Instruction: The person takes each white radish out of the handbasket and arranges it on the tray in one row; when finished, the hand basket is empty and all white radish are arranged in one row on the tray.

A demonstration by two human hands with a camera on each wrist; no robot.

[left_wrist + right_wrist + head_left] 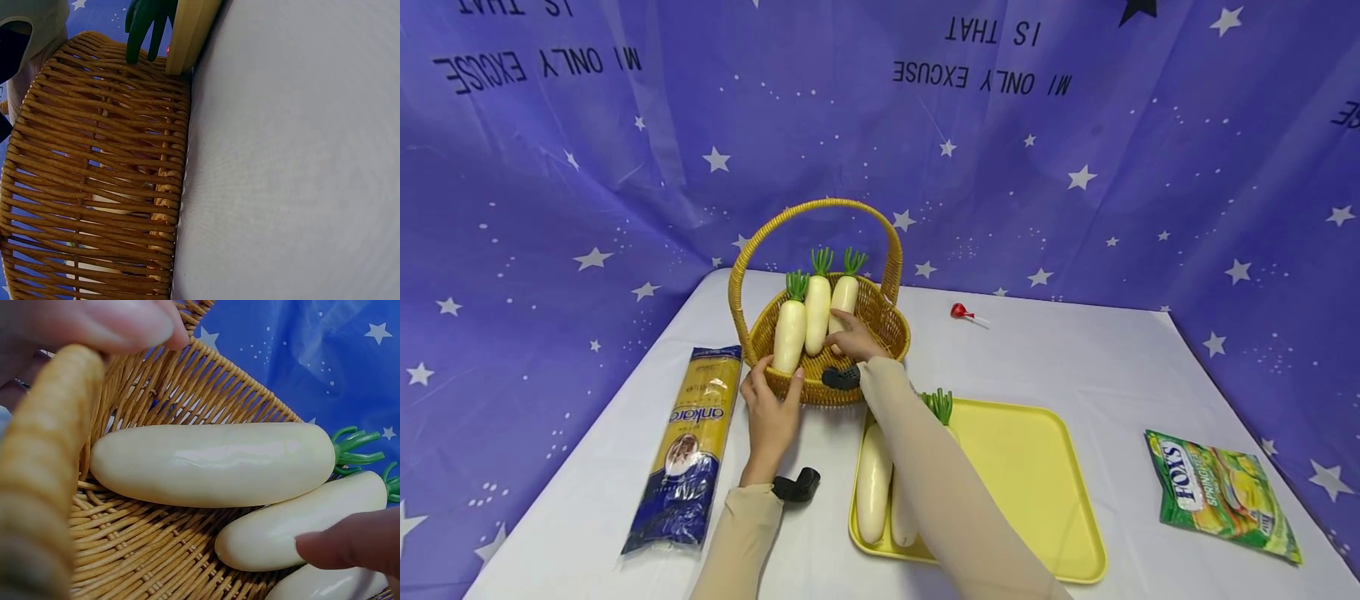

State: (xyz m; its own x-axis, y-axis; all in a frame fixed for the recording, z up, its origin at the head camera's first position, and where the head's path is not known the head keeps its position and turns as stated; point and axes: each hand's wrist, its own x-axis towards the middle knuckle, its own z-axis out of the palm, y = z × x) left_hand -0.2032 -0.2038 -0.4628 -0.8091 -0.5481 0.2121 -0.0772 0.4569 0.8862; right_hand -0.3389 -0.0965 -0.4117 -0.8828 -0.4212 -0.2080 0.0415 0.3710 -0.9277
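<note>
Three white radishes with green tops lean side by side in the wicker basket (pixel 880 329): a left one (pixel 789 333), a middle one (pixel 817 317) and a right one (pixel 846 293). With its fingers over the near rim, my left hand (pixel 772 421) grips the basket; its thumb shows at the rim in the right wrist view. Inside the basket, my right hand (pixel 856 340) holds the right radish, its bent fingers across the lower half. In the right wrist view a fingertip (pixel 319 547) overlaps the middle radish (pixel 294 531). The far fingers are hidden.
A yellow tray (pixel 1030 483) holds white radishes (pixel 874 487), partly covered by my right forearm. Left of the basket lies an ankara pasta packet (pixel 688 442). A red lollipop (pixel 958 312) lies behind the tray, and a green FOX'S candy bag (pixel 1221 496) at the right.
</note>
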